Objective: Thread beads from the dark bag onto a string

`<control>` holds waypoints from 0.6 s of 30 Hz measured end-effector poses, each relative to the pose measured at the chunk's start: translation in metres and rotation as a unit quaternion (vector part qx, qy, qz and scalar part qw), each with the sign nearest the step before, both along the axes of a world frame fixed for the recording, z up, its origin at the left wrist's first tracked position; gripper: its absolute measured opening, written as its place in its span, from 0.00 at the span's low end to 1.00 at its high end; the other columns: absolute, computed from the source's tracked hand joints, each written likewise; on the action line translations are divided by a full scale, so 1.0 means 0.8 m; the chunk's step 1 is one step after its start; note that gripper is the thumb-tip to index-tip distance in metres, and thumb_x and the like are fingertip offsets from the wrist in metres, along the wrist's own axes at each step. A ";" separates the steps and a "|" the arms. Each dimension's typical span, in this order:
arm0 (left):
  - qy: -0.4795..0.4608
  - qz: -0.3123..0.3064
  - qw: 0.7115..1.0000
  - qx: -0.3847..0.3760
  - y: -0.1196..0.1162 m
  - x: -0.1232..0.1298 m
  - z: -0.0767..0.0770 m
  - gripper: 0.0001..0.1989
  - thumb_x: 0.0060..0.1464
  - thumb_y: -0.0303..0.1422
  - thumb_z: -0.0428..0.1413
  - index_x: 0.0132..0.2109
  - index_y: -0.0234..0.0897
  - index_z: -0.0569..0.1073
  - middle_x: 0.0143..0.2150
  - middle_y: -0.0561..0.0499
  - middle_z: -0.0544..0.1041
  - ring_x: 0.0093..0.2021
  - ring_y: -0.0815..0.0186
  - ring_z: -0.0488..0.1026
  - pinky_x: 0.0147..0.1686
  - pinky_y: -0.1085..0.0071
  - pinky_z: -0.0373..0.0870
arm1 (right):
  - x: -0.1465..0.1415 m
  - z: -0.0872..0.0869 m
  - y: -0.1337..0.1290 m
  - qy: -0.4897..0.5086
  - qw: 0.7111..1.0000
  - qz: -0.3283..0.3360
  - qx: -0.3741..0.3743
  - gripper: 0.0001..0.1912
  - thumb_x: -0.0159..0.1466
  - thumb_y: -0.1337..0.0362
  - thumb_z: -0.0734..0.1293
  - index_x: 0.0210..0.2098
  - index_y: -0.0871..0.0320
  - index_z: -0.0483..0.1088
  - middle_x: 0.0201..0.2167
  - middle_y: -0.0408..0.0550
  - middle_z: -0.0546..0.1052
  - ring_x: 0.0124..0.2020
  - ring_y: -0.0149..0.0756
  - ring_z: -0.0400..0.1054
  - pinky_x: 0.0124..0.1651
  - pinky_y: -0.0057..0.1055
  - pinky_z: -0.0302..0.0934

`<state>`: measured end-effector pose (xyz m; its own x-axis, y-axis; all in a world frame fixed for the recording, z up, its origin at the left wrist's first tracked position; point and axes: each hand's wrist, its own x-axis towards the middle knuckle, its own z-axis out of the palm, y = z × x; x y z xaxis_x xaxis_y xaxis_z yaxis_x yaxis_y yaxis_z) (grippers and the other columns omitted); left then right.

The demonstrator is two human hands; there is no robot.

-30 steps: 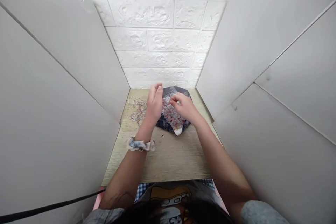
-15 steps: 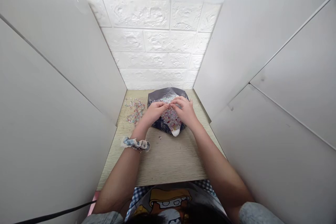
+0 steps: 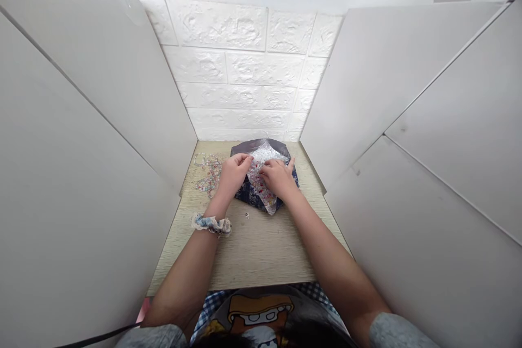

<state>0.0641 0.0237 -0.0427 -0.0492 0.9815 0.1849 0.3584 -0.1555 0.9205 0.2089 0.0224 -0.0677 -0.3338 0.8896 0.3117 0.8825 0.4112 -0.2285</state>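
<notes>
A dark blue patterned bag with a silvery lining (image 3: 267, 150) lies opened out on the wooden table, and many small colourful beads (image 3: 261, 187) are heaped in it. At its left side my left hand (image 3: 234, 173) is closed in a pinch; whatever sits between the fingertips is too small to make out. Over the beads, my right hand (image 3: 279, 176) has thumb and fingers drawn together at the pile, little finger raised. Its fingertips touch the beads, and I cannot see what they grip. Strung beads (image 3: 209, 174) lie in loops left of the bag.
A tiny loose piece (image 3: 247, 215) lies on the wooden tabletop (image 3: 265, 255) in front of the bag. Grey panels (image 3: 134, 98) (image 3: 367, 98) rise close on both sides, and a white brick-patterned wall (image 3: 244, 70) stands behind.
My hands were together above the beads and are now apart. The left has moved left; the right has dropped onto the bead pile. The view has shifted slightly.
</notes>
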 end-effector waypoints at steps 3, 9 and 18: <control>0.004 -0.005 1.000 0.007 -0.001 0.001 0.001 0.16 0.46 0.42 0.49 0.32 0.32 0.71 0.26 0.51 0.70 0.27 0.70 0.63 0.28 0.75 0.57 | -0.003 -0.004 0.001 -0.014 1.000 0.007 -0.002 0.10 0.60 0.65 0.58 0.33 0.52 0.71 0.41 0.48 0.69 0.45 0.42 0.58 0.51 0.66 0.24; 0.027 -0.025 0.999 0.008 -0.008 0.009 0.002 0.14 0.47 0.40 0.49 0.29 0.33 0.70 0.22 0.54 0.66 0.23 0.73 0.58 0.24 0.75 0.54 | -0.007 -0.006 0.002 -0.026 0.999 0.018 -0.009 0.11 0.61 0.66 0.56 0.35 0.52 0.70 0.41 0.45 0.69 0.45 0.39 0.59 0.53 0.64 0.23; 0.033 -0.030 0.999 0.011 -0.010 0.011 0.003 0.11 0.47 0.38 0.48 0.27 0.34 0.68 0.22 0.55 0.66 0.24 0.73 0.60 0.26 0.75 0.55 | -0.010 -0.010 0.004 -0.033 0.999 0.019 0.001 0.10 0.61 0.67 0.55 0.32 0.56 0.68 0.38 0.47 0.70 0.43 0.40 0.60 0.52 0.65 0.25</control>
<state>0.0727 0.0154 -0.0406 0.0217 0.9778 0.2083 0.4073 -0.1989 0.8914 0.2011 0.0253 -0.0756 -0.3882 0.8751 0.2890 0.8790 0.4458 -0.1692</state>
